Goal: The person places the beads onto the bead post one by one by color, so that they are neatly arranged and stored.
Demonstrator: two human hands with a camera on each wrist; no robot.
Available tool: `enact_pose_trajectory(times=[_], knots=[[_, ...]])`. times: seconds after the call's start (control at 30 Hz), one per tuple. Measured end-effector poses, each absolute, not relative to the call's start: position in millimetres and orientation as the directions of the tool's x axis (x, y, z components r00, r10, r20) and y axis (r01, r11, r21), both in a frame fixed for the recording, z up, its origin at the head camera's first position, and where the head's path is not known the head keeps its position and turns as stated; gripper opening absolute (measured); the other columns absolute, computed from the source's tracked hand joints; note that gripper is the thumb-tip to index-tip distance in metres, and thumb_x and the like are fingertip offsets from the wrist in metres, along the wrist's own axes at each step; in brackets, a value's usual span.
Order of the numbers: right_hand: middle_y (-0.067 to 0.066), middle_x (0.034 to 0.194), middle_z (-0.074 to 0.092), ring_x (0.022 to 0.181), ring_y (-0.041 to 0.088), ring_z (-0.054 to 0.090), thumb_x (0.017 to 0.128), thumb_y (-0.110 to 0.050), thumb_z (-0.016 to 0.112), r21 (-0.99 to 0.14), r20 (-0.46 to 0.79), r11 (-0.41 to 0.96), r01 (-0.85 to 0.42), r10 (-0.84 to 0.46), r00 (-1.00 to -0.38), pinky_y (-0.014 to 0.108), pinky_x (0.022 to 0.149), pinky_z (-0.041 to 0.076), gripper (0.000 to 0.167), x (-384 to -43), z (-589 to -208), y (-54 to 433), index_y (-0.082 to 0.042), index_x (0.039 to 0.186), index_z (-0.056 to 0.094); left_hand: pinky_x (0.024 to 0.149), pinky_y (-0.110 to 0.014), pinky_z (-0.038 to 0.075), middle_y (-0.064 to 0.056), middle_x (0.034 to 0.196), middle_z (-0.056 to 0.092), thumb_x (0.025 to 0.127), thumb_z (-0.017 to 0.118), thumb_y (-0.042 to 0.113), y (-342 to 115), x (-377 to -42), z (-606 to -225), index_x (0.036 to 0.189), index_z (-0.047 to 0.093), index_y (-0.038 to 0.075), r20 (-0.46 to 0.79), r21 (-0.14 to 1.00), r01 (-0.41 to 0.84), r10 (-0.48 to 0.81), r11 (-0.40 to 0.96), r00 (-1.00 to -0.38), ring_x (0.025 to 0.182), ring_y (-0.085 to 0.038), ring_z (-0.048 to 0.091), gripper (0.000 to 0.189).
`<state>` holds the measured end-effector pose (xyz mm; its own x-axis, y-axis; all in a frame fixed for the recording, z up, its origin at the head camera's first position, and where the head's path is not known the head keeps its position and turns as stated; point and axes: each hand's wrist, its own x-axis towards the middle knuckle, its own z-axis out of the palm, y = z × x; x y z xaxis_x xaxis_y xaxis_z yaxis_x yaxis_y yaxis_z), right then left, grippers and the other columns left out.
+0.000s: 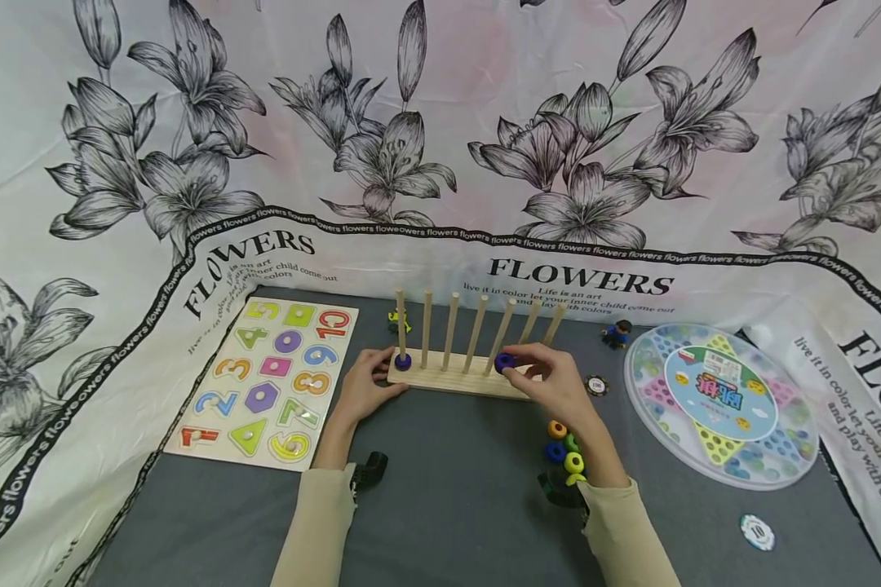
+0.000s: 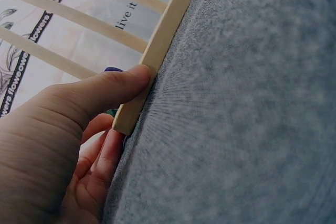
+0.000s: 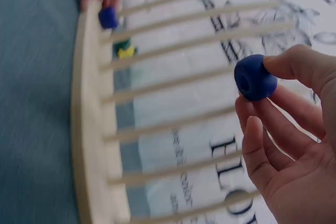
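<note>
A wooden peg stand point(image 1: 440, 378) with several upright pegs stands on the grey cloth. My left hand point(image 1: 365, 386) grips its left end, thumb point(image 2: 126, 81) on the front edge and the other fingers behind. One dark blue-purple bead point(image 1: 403, 363) sits at the foot of the leftmost peg, also visible in the right wrist view. Between thumb and fingers my right hand point(image 1: 558, 381) pinches a second blue bead point(image 3: 255, 77), its hole showing. In the right wrist view this bead is held up among the pegs, away from the base, and no peg passes through it.
Loose orange, blue, green and yellow beads point(image 1: 573, 463) lie near the right wrist. A number puzzle board point(image 1: 316, 326) is at left, a round game box point(image 1: 793, 424) at right. Toy figures point(image 1: 617, 333) and poker chips point(image 1: 758, 532) lie about; a flowered cloth point(image 1: 440, 244) rises behind.
</note>
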<state>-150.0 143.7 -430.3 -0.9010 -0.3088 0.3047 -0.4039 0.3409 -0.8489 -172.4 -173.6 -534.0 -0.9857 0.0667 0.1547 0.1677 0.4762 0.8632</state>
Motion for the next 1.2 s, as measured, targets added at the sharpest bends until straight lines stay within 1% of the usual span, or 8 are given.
enact_pose_trajectory(times=[0.1,0.3,0.47,0.57,0.7,0.97,1.07,1.2], knots=[[0.020,0.107,0.070,0.089,0.014,0.066,0.088,0.003,0.071,-0.856,0.334,0.304,-0.418,-0.292,-0.896,0.024,0.067,0.057,0.029,-151.2,-422.3,127.1,0.005,0.116,0.069,0.093,-0.038,0.057,-0.019,0.118,0.052,0.076,0.086,0.007,-174.3,-171.6,-536.3,0.139,0.053,-0.004,0.150,0.862,0.165,0.068,0.480,-0.986,0.103,-0.031,0.059,0.071],[0.025,0.109,0.068,0.090,0.028,0.067,0.087,0.009,0.069,-0.878,0.365,0.221,-0.425,-0.267,-0.892,0.025,0.073,0.058,0.029,-151.0,-400.9,93.5,0.011,0.116,0.067,0.093,-0.038,0.057,-0.019,0.116,0.052,0.076,0.086,0.007,-175.1,-170.2,-538.2,0.138,0.054,-0.004,0.153,0.863,0.166,0.067,0.477,-0.986,0.103,-0.031,0.059,0.071],[0.022,0.105,0.069,0.087,0.019,0.067,0.087,0.005,0.071,-0.883,0.392,0.159,-0.441,-0.264,-0.881,0.023,0.074,0.057,0.027,-153.1,-391.3,66.7,0.007,0.113,0.070,0.092,-0.036,0.057,-0.018,0.115,0.053,0.075,0.086,0.007,-175.3,-170.6,-537.8,0.138,0.055,-0.004,0.155,0.867,0.165,0.059,0.471,-0.986,0.102,-0.031,0.059,0.071],[0.019,0.106,0.070,0.088,0.019,0.068,0.087,0.002,0.072,-0.875,0.432,0.114,-0.470,-0.254,-0.865,0.028,0.077,0.059,0.026,-156.2,-389.8,51.5,0.005,0.113,0.071,0.092,-0.036,0.057,-0.018,0.115,0.053,0.075,0.086,0.007,-175.1,-171.4,-537.5,0.137,0.055,-0.005,0.163,0.869,0.171,0.058,0.464,-0.985,0.102,-0.031,0.060,0.070],[0.019,0.106,0.070,0.090,0.029,0.068,0.088,0.000,0.072,-0.863,0.475,0.067,-0.501,-0.234,-0.848,0.037,0.081,0.060,0.026,-160.0,-387.4,32.4,0.005,0.114,0.070,0.091,-0.037,0.057,-0.019,0.115,0.053,0.075,0.086,0.006,-174.4,-172.0,-537.3,0.136,0.055,-0.006,0.174,0.872,0.181,0.058,0.454,-0.983,0.102,-0.032,0.060,0.069],[0.024,0.107,0.069,0.091,0.038,0.068,0.087,0.004,0.072,-0.856,0.504,0.046,-0.515,-0.152,-0.850,0.044,0.085,0.059,0.028,-163.9,-384.2,5.7,0.008,0.115,0.069,0.092,-0.038,0.057,-0.019,0.115,0.053,0.075,0.086,0.007,-174.7,-172.2,-539.0,0.137,0.055,-0.004,0.167,0.871,0.178,0.063,0.459,-0.984,0.103,-0.031,0.060,0.070],[0.025,0.105,0.070,0.088,0.040,0.068,0.087,0.005,0.071,-0.834,0.543,0.057,-0.549,-0.092,-0.835,0.040,0.081,0.060,0.028,-166.1,-381.6,-2.7,0.010,0.114,0.068,0.092,-0.039,0.057,-0.019,0.115,0.053,0.075,0.086,0.007,-175.0,-172.6,-537.8,0.136,0.056,-0.005,0.175,0.871,0.185,0.064,0.455,-0.982,0.103,-0.032,0.060,0.069],[0.021,0.102,0.071,0.086,0.035,0.070,0.087,0.002,0.072,-0.819,0.567,0.096,-0.565,-0.007,-0.823,0.035,0.077,0.061,0.027,-167.0,-376.7,-14.0,0.007,0.113,0.070,0.092,-0.039,0.057,-0.019,0.115,0.053,0.075,0.086,0.007,-175.6,-172.7,-536.6,0.136,0.056,-0.004,0.175,0.872,0.183,0.061,0.454,-0.983,0.103,-0.032,0.060,0.069]])
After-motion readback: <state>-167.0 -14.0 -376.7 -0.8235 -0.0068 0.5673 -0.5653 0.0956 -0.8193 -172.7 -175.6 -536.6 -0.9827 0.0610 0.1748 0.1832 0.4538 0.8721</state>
